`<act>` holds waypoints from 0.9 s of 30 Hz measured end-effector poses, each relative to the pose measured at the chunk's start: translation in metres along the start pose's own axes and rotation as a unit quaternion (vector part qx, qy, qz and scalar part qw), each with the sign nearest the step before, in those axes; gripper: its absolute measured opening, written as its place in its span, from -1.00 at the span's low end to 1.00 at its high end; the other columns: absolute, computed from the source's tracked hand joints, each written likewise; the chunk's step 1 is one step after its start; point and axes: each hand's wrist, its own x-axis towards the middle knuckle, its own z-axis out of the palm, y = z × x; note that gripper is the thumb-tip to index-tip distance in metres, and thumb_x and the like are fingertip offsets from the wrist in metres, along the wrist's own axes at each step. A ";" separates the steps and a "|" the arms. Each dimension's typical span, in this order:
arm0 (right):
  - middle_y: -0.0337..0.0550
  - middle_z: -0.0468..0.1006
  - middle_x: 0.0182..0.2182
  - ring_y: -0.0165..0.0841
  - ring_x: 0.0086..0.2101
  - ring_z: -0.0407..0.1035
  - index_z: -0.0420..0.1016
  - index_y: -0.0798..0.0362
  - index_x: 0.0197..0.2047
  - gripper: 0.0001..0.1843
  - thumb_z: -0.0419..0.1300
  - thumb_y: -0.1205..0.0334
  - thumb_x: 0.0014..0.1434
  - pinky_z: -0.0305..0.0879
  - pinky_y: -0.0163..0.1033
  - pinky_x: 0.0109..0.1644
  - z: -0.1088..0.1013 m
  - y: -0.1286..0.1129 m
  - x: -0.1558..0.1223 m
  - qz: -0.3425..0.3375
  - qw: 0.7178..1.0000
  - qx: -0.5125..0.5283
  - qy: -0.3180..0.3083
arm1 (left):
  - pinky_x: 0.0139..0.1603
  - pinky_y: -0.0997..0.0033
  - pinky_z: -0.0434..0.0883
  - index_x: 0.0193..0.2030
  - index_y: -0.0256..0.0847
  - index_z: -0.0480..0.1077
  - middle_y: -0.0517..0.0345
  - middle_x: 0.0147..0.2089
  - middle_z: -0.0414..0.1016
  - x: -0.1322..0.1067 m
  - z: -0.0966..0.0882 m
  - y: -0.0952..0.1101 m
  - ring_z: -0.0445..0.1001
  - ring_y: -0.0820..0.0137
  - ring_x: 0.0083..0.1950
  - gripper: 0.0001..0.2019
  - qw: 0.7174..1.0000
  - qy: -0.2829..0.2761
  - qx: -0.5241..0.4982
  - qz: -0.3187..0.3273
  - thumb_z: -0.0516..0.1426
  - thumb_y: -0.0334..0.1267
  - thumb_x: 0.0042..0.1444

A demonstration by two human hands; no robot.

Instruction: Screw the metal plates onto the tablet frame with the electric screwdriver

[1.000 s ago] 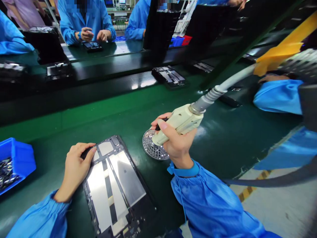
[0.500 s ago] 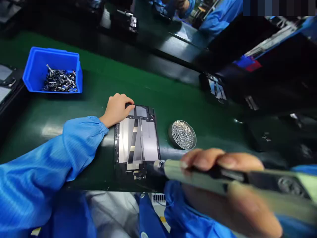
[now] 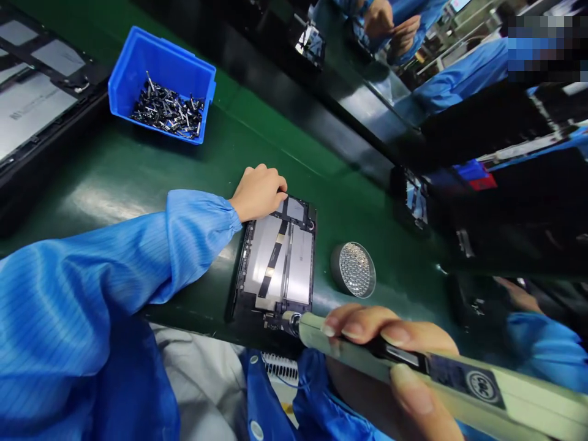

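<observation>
Left hand (image 3: 258,193) curled over the upper edge of a tablet (image 3: 278,260), fingers pressed on its frame. The tablet lies flat on the green counter (image 3: 133,162), its open back showing silver foil panels and black strips. Right hand (image 3: 390,373) clenched around an electric screwdriver (image 3: 459,386), which crosses the foreground nearest the camera; its metal tip (image 3: 292,323) is at the tablet's lower corner, and contact cannot be told. A round perforated tray (image 3: 356,269) stands just beside the tablet's long edge, beyond the right hand's fingers. A blue plastic bin (image 3: 160,61) holding small dark metal parts (image 3: 168,113) sits on the counter, well apart from the tablet and past the left hand. A second tablet (image 3: 37,79) lies beyond the bin at upper left. A black rail (image 3: 321,104) runs along the counter's far side, with a co-worker's hands (image 3: 390,24) beyond it. Another co-worker's blue sleeve (image 3: 546,349) shows at right.
</observation>
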 end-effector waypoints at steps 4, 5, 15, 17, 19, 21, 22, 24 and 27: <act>-0.14 0.46 -0.31 -0.33 -0.29 0.38 0.49 0.07 0.04 -0.77 0.18 0.26 0.34 0.42 -0.16 -0.23 -0.003 -0.001 0.000 -0.014 0.999 -0.019 -0.038 | 0.14 0.02 0.23 0.04 -0.22 0.63 0.00 0.05 0.54 -0.001 0.000 0.000 0.35 0.05 0.18 -0.74 1.000 0.000 -0.001 0.001 0.14 -0.22 0.39; -0.14 0.46 -0.30 -0.34 -0.29 0.37 0.49 0.07 0.04 -0.77 0.17 0.26 0.34 0.41 -0.16 -0.23 -0.003 0.000 0.000 -0.013 0.999 -0.023 -0.045 | 0.14 0.01 0.23 0.04 -0.22 0.62 0.00 0.05 0.54 -0.001 0.000 0.000 0.35 0.05 0.18 -0.74 1.000 0.000 -0.002 -0.001 0.14 -0.22 0.39; -0.15 0.41 -0.45 -0.31 -0.43 0.34 0.54 -0.03 -0.09 -0.83 0.27 0.13 0.29 0.35 -0.20 -0.39 -0.007 -0.012 0.003 -0.018 0.997 -0.040 0.060 | 0.12 0.04 0.23 0.02 -0.22 0.61 0.00 0.05 0.52 0.000 0.001 -0.003 0.34 0.07 0.19 -0.75 1.000 -0.001 0.010 0.014 0.12 -0.24 0.41; -0.17 0.44 -0.44 -0.30 -0.43 0.36 0.60 -0.07 -0.12 -0.81 0.35 0.09 0.21 0.38 -0.18 -0.36 -0.022 -0.016 0.010 -0.040 0.988 -0.053 0.142 | 0.11 0.05 0.22 0.03 -0.21 0.60 0.01 0.04 0.53 -0.001 0.000 -0.005 0.35 0.07 0.18 -0.75 1.000 0.002 0.015 0.021 0.12 -0.22 0.40; -0.17 0.50 -0.40 -0.28 -0.42 0.41 0.63 -0.05 -0.16 -0.77 0.37 0.10 0.09 0.41 -0.16 -0.35 -0.041 -0.014 0.024 -0.096 0.961 -0.065 0.249 | 0.08 0.08 0.22 0.01 -0.20 0.60 0.02 0.02 0.54 -0.003 -0.002 -0.008 0.37 0.08 0.14 -0.76 0.999 0.008 0.019 0.036 0.13 -0.21 0.39; -0.17 0.52 -0.41 -0.30 -0.43 0.44 0.61 0.00 -0.23 -0.80 0.29 0.15 0.06 0.40 -0.22 -0.43 -0.059 -0.007 0.044 -0.134 0.933 -0.064 0.328 | 0.03 0.10 0.22 -0.03 -0.18 0.61 0.02 -0.02 0.55 -0.005 -0.002 -0.014 0.38 0.09 0.09 -0.76 0.998 0.014 0.021 0.053 0.13 -0.19 0.36; -0.20 0.47 -0.50 -0.35 -0.51 0.39 0.56 0.03 -0.33 -0.82 0.33 0.17 -0.04 0.33 -0.29 -0.53 -0.068 -0.003 0.055 -0.142 0.920 -0.051 0.362 | 0.01 0.10 0.22 -0.05 -0.16 0.61 0.02 -0.04 0.56 -0.004 -0.001 -0.019 0.39 0.09 0.06 -0.75 0.998 0.018 0.019 0.062 0.13 -0.16 0.35; -0.23 0.43 -0.57 -0.37 -0.58 0.36 0.49 0.08 -0.41 -0.75 0.38 0.17 -0.19 0.25 -0.35 -0.61 -0.082 0.009 0.073 -0.131 0.898 -0.021 0.419 | -0.03 0.09 0.23 -0.09 -0.14 0.62 0.04 -0.07 0.57 0.000 0.002 -0.027 0.40 0.09 0.00 -0.70 0.997 0.035 0.006 0.069 0.09 -0.09 0.31; -0.15 0.52 -0.50 -0.28 -0.51 0.48 0.48 0.13 -0.37 -0.68 0.44 0.19 -0.18 0.35 -0.33 -0.55 -0.094 0.027 0.085 -0.130 0.887 -0.012 0.443 | -0.03 0.08 0.27 -0.13 -0.13 0.61 0.06 -0.12 0.58 0.005 0.002 -0.031 0.41 0.11 -0.06 -0.61 0.995 0.059 -0.028 0.081 0.04 0.05 0.25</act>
